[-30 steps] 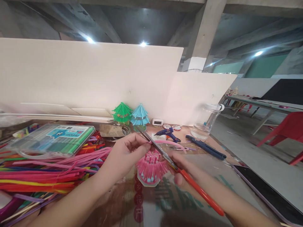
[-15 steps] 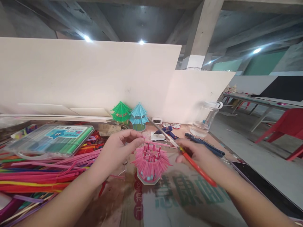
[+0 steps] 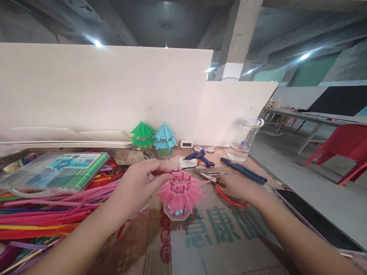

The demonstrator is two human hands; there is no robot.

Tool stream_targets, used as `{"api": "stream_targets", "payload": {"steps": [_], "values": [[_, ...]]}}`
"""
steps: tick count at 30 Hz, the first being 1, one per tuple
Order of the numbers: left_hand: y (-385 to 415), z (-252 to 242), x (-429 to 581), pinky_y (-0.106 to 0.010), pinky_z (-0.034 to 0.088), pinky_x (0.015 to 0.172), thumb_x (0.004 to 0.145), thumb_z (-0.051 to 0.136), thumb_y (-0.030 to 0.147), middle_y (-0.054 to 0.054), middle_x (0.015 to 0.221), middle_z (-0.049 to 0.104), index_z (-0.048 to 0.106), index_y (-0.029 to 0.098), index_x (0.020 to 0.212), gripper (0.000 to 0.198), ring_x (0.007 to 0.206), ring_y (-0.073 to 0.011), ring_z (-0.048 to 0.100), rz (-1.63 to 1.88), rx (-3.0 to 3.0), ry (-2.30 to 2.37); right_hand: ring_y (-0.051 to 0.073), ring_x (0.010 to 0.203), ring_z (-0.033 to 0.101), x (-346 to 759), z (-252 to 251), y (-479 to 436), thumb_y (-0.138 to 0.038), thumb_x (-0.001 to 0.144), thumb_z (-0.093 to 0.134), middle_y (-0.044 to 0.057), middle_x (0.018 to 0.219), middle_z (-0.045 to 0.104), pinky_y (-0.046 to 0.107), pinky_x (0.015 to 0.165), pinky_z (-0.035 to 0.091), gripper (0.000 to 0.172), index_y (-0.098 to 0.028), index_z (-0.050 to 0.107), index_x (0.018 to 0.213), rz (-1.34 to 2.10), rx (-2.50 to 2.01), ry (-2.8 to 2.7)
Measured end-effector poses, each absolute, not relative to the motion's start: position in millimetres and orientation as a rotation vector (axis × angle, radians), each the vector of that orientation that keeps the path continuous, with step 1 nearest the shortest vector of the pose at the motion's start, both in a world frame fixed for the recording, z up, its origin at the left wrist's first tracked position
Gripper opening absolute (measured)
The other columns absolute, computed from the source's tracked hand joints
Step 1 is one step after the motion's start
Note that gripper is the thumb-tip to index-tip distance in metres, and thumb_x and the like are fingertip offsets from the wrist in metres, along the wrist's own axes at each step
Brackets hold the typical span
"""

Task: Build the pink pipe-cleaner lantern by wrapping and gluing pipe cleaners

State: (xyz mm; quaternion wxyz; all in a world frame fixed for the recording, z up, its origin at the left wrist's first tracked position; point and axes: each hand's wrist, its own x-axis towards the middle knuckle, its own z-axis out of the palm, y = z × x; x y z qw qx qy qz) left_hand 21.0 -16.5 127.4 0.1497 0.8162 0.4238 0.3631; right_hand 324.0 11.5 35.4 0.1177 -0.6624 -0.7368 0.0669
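Observation:
My right hand (image 3: 233, 186) is closed on a pair of scissors (image 3: 229, 198) with red-orange handles, low over the cardboard, the blades pointing left. My left hand (image 3: 145, 179) pinches a short pink pipe cleaner (image 3: 179, 169) at the far left edge of a small pink model (image 3: 181, 198); its fingertips partly hide the piece. The model stands upright on a pale octagonal base, with a skirt of pink pipe cleaners and a ring of several pink posts rising from the top.
Behind stand a green model (image 3: 142, 134) and a blue model (image 3: 165, 138). A blue glue gun (image 3: 200, 156), dark-handled pliers (image 3: 243, 170), a water jug (image 3: 241, 143) and a phone (image 3: 315, 219) lie rightward. Left are a marker case (image 3: 63, 172) and loose pipe cleaners (image 3: 51, 214).
My right hand has lowered the scissors from a raised, slanted position down towards the cardboard. My left hand stays beside the model's top, and the view has shifted slightly.

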Motion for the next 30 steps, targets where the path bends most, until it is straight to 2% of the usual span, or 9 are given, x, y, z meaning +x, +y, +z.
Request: {"api": "stream_targets", "payload": {"steps": [4,8,11,17,20,23,25,27,30], "values": [[-19,130,23,-0.024,0.045,0.063,0.081,0.058,0.035,0.0,0.072,0.068,0.07,0.022,0.075,0.019,0.067,-0.0163,0.06,1.013,2.392,1.202,0.028,0.085,0.069,326,48,7,-0.016,0.072,0.066,0.01,0.095,0.076,0.031,0.069,0.048,0.026,-0.021,0.073,0.097,0.199,-1.939,-2.235],[-21,128,25,-0.025,0.046,0.066,0.08,0.054,0.029,-0.001,0.076,0.069,0.069,0.022,0.078,0.017,0.07,-0.0174,0.061,0.939,2.451,1.228,0.023,0.074,0.067,319,73,-3,-0.028,0.087,0.053,0.008,0.083,0.074,0.03,0.065,0.046,0.021,-0.02,0.072,0.094,0.079,-1.868,-2.12],[-21,124,28,-0.026,0.046,0.068,0.082,0.054,0.027,-0.001,0.078,0.069,0.068,0.022,0.076,0.016,0.072,-0.0177,0.062,0.925,2.481,1.212,0.02,0.073,0.065,298,93,-19,-0.041,0.092,0.048,0.006,0.085,0.073,0.028,0.064,0.048,0.031,-0.02,0.07,0.087,0.169,-1.525,-2.021],[-21,117,31,-0.027,0.046,0.073,0.085,0.054,0.027,-0.001,0.082,0.069,0.069,0.023,0.083,0.016,0.078,-0.0188,0.063,0.973,2.517,1.118,0.018,0.083,0.064,244,126,-48,-0.036,0.094,0.051,0.004,0.092,0.072,0.028,0.073,0.047,0.023,-0.023,0.069,0.096,0.146,-1.099,-2.187],[-20,120,29,-0.026,0.045,0.069,0.084,0.054,0.028,-0.001,0.077,0.067,0.067,0.022,0.078,0.016,0.074,-0.0182,0.061,0.979,2.522,1.166,0.017,0.075,0.062,250,137,-33,-0.037,0.096,0.047,0.002,0.08,0.07,0.027,0.068,0.043,0.029,-0.022,0.07,0.086,0.05,-1.212,-2.134],[-17,124,25,-0.026,0.045,0.067,0.082,0.053,0.029,-0.001,0.076,0.066,0.064,0.021,0.076,0.016,0.072,-0.0183,0.06,1.006,2.491,1.219,0.018,0.067,0.061,278,132,4,-0.041,0.094,0.048,0.003,0.067,0.068,0.028,0.063,0.04,0.036,-0.02,0.069,0.075,0.018,-1.689,-2.023],[-15,125,22,-0.026,0.045,0.066,0.081,0.052,0.03,-0.002,0.078,0.067,0.064,0.022,0.077,0.015,0.074,-0.019,0.06,1.036,2.463,1.24,0.021,0.073,0.065,299,117,31,-0.037,0.091,0.053,0.007,0.074,0.072,0.029,0.065,0.042,0.03,-0.019,0.071,0.076,0.117,-1.935,-2.008],[-13,125,20,-0.026,0.045,0.067,0.081,0.052,0.031,-0.001,0.079,0.067,0.064,0.022,0.078,0.015,0.075,-0.0193,0.06,1.058,2.449,1.256,0.026,0.088,0.067,313,95,57,-0.03,0.085,0.062,0.012,0.095,0.075,0.03,0.071,0.046,0.019,-0.016,0.073,0.093,0.165,-2.01,-1.956],[-11,125,17,-0.026,0.046,0.067,0.082,0.053,0.034,-0.001,0.08,0.068,0.065,0.022,0.08,0.017,0.075,-0.019,0.061,1.072,2.428,1.266,0.03,0.11,0.062,318,62,86,-0.033,0.084,0.067,0.019,0.125,0.064,0.035,0.086,0.048,0.049,-0.012,0.058,0.128,0.235,-1.999,-1.901]]}}
